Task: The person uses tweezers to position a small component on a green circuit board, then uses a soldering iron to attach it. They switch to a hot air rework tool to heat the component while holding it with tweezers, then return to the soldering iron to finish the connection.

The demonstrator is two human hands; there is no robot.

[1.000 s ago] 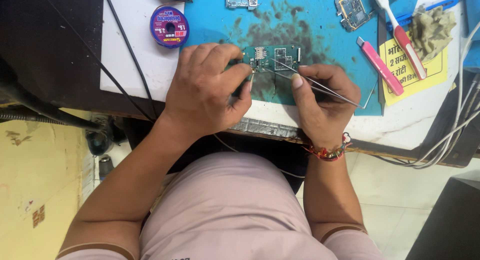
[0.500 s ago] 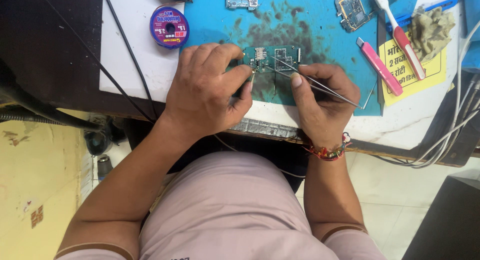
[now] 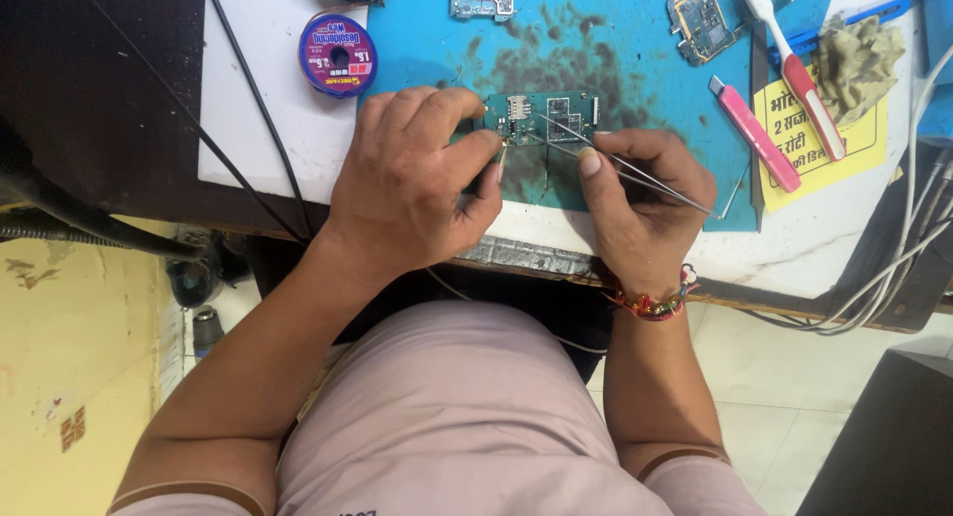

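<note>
Blue mat (image 3: 635, 40) is covering the white table, and a green circuit board (image 3: 544, 116) is lying on it between both hands. Left hand (image 3: 412, 184) is curling around a thin tool, its tip touching the board. Right hand (image 3: 640, 193) is pinching metal tweezers (image 3: 635, 174) that are pointing at the board. A purple wire spool (image 3: 339, 56) is sitting nearby.
</note>
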